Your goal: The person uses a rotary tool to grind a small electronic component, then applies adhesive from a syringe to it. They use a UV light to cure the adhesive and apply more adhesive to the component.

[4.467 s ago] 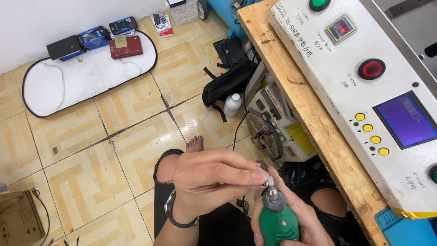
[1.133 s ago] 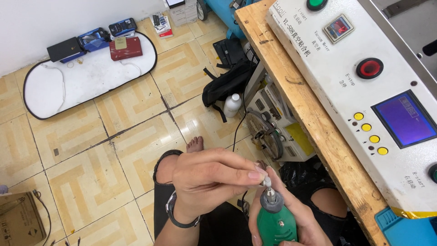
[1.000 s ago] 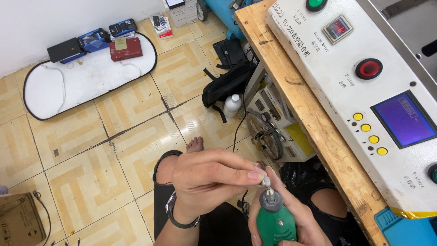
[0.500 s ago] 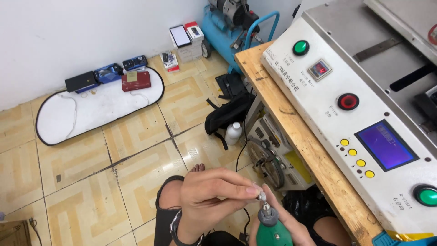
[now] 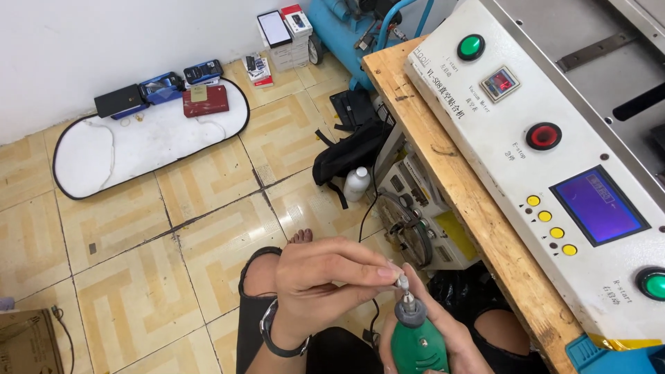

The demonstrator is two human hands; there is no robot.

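Fingertips of the left hand (image 5: 315,287) pinch the small metal bit at the nose of a green rotary tool (image 5: 415,339), low in the middle of the view – the grip there is narrow, thumb and forefinger closed on the tip just above the tool's grey collar. The right hand (image 5: 443,346) is wrapped around the green body from below and behind, its grip closed on the tool, which stands nearly upright with the nose pointing up. A dark watch (image 5: 271,332) sits on the left wrist. Beneath the hands are the person's knees in black torn trousers and a bare foot (image 5: 299,237) on the tiled floor (image 5: 125,277). To the right a wooden surface (image 5: 457,187) carries a white control panel (image 5: 554,159) with green and red round buttons, a row of small yellow buttons and a blue screen (image 5: 599,208). Under that surface edge stand a small beige machine (image 5: 422,215) with coiled cable, a white plastic bottle (image 5: 357,184) and a black bag (image 5: 350,149). Farther off on the floor lies an oval white mat (image 5: 138,145) with a black border – a red box (image 5: 206,100), a black box and blue cases sit at its far rim, near the wall. A blue air compressor (image 5: 346,28) stands at the top
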